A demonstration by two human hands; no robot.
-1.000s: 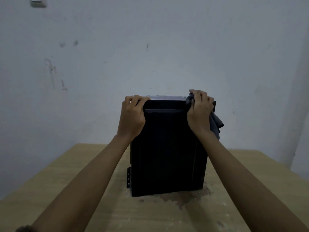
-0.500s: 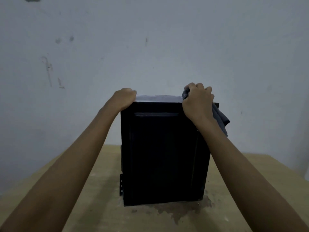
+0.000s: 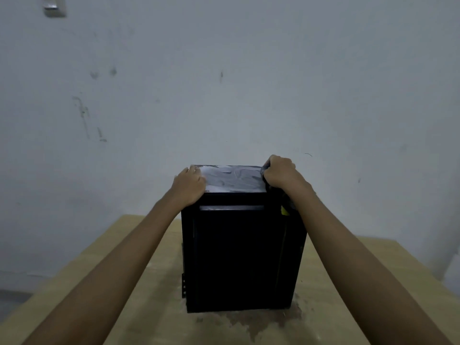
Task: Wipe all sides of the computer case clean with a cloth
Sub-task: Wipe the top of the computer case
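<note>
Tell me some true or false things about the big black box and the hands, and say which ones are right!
1. The computer case stands upright on the table. True.
2. The left hand holds the cloth. False: the right hand grips the cloth at the case's top right corner, and the left hand holds the top left corner with no cloth.
3. The computer case is white. False: it is black.
4. There is a dark stain on the table in front of the case. True.
</note>
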